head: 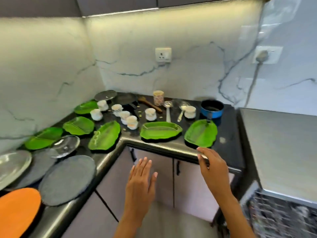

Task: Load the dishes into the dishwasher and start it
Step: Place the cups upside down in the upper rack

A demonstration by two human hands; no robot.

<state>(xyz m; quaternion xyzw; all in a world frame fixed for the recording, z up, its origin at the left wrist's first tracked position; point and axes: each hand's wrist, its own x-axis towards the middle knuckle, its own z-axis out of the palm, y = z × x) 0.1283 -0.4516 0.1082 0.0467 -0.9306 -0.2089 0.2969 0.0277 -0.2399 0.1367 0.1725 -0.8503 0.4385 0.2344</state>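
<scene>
Reaching forward over the floor in front of the corner cabinets, the left hand [141, 182] is held flat with straight fingers, gripping nothing, and the right hand [212, 166] hangs with loosely spread fingers just before the front edge of the counter [159, 148], also holding nothing. That steel-edged counter bends in an L, and the open floor inside the bend is the only free room; the dishwasher [281, 215] stands at the right, its wire rack showing low in the corner of the view, blurred.

Dishes crowd right up to the counter's edge. A green leaf-shaped plate [201, 133] sits nearest the right hand, its long axis running away from the edge toward a blue saucepan [212, 109] behind it. A second green plate [160, 130] lies with its long axis along the edge. A third green plate [105, 135] sits at the inner corner, angled diagonally. More green plates line the left run, then a glass plate [66, 146], grey plates [67, 179] overhanging the edge slightly, and an orange plate [18, 208] at the lower left. Small white cups [150, 114] stand scattered behind, with a spoon [168, 110] pointing its handle toward the edge and a wooden spatula [149, 103] lying diagonally.
</scene>
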